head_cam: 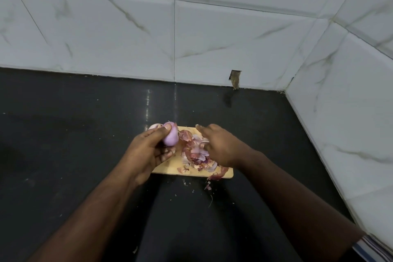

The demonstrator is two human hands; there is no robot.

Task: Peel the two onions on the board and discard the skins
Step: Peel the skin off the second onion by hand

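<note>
- The left hand [148,151] grips a peeled purple onion [170,137], thumb curled over its top, fingers wrapped beneath.
- A second onion [154,126], pale and peeled, sits just beyond the left thumb at the far left corner of the wooden board [168,169].
- The right hand [221,144] hovers over a heap of onion skins [195,153], fingers loosely extended, gripping nothing visible.
- Loose skin scraps [208,186] lie on the dark worktop [63,134] near the board's front edge.
</note>
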